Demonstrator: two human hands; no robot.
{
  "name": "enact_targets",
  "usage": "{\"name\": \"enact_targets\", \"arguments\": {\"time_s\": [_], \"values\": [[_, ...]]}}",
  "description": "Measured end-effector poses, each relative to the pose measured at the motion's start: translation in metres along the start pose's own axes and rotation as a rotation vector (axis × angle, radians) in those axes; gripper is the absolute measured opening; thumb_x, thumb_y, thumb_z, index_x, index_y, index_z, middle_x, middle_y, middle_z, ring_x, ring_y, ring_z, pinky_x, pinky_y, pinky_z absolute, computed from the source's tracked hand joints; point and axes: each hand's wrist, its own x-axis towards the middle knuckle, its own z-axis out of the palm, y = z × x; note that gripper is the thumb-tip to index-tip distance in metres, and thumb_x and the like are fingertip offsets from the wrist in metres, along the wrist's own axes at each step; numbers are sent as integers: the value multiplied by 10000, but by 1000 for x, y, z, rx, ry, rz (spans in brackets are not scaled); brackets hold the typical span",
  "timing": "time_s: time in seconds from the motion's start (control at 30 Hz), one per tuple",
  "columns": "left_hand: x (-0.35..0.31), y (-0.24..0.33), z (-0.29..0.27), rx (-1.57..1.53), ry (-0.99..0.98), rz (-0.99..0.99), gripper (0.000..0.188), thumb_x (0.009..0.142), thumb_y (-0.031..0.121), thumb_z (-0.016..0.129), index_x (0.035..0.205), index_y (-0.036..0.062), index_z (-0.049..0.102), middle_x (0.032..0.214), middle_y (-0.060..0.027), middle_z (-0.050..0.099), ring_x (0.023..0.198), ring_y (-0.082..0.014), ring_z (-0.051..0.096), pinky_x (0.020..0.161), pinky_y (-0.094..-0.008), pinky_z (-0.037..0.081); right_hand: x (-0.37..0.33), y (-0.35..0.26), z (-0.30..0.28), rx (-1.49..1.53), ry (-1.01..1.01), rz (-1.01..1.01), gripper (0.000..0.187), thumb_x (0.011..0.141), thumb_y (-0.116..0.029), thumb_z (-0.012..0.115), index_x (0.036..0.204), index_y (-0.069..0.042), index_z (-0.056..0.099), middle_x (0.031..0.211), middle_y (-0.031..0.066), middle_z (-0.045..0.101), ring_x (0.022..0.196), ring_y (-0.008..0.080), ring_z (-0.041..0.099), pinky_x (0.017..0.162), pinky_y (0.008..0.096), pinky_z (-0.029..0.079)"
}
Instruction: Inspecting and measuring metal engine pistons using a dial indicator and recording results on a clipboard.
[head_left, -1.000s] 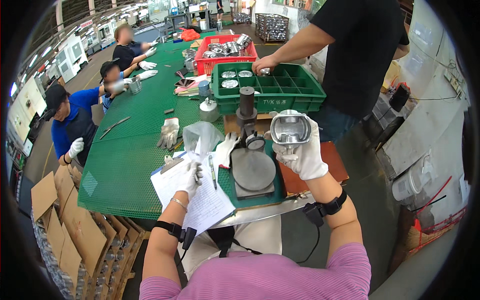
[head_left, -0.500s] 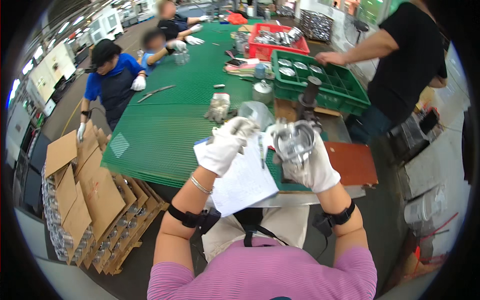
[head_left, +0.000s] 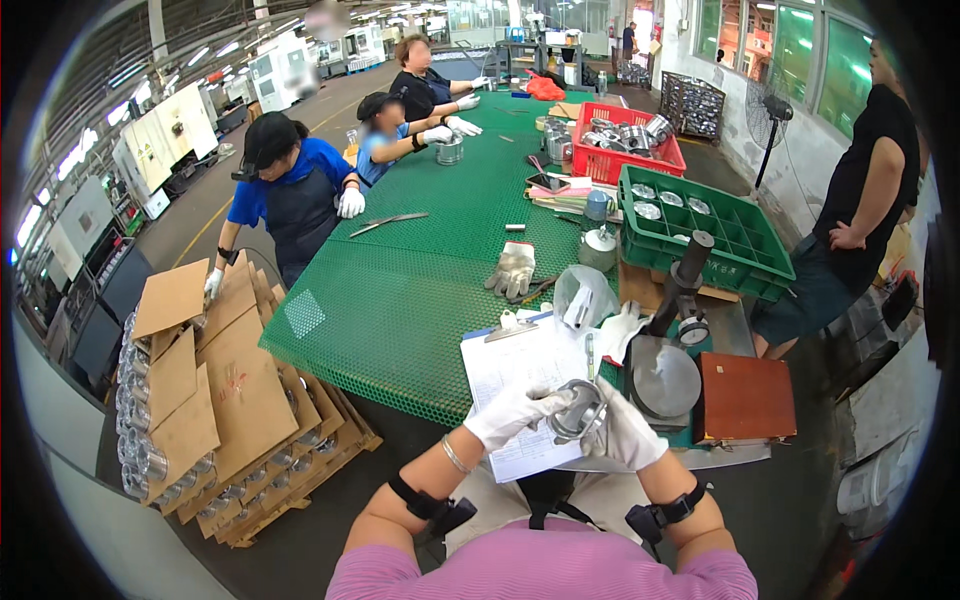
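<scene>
Piston drawn closer, now seemingly in both hands.

Place: a factory workshop, where metal parts are handled in bulk.
Green-matted table: set ahead of the gloved left hand, with workers in caps and gloves seen along its left edge.
Cardboard sheets: layered with round metal parts on a wooden pallet, left of the left hand.
Crates: a red crate filled with metal parts and a green divided crate are placed beyond the gloved right hand.
Dial gauge: mounted on a stand, ahead and right of the right hand.
Machine cabinets: lined up far beyond the left hand, under strip lights.
</scene>
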Motion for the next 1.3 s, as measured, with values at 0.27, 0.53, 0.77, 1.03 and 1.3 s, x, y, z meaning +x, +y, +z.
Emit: {"name": "enact_targets", "arguments": {"time_s": [0.27, 0.53, 0.77, 1.03, 1.3], "values": [[-14, -40, 6, -240, 326, -98, 365, 945, 380, 611, 1047, 39, 693, 708, 21, 529, 583, -68, 465, 532, -220, 359, 2, 43, 5, -1271, 514, -1028, 241, 810, -213, 750, 990, -73, 675, 982, 129, 624, 924, 242, 610, 752, 330, 508], [-18, -52, 7, -415, 315, -163, 359, 941, 332, 637, 1150, 41, 660, 790, 9, 586, 566, -66, 464, 502, -208, 357, 5, 54, 2, -1324, 453, -897, 428, 713, -352, 835, 1025, -94, 696, 1057, 184, 576, 942, 296, 604, 810, 389, 505], [-15, -61, 10, -296, 245, -157, 319, 956, 292, 613, 1174, 62, 657, 846, 38, 634, 599, -31, 471, 515, -180, 352, 17, 59, -9, -1261, 205, -916, 542, 680, -285, 865, 1164, -132, 677, 1210, 207, 558, 1101, 362, 576, 960, 409, 461], [-14, -57, 15, -280, 327, -173, 350, 948, 332, 630, 1138, 40, 664, 815, 39, 617, 604, -25, 464, 520, -192, 357, 18, 66, -19, -953, 305, -690, 447, 684, -247, 867, 1082, -97, 730, 1371, 235, 506, 1281, 359, 491, 1058, 410, 397], [-11, -48, 38, -154, 409, -84, 317, 933, 344, 666, 959, 29, 687, 742, 31, 594, 598, -41, 469, 542, -203, 380, 28, 73, -16, -193, 216, -512, 534, 863, -107, 718, 1347, 0, 519, 1145, 118, 642, 1083, 177, 593, 969, 292, 445]]}}
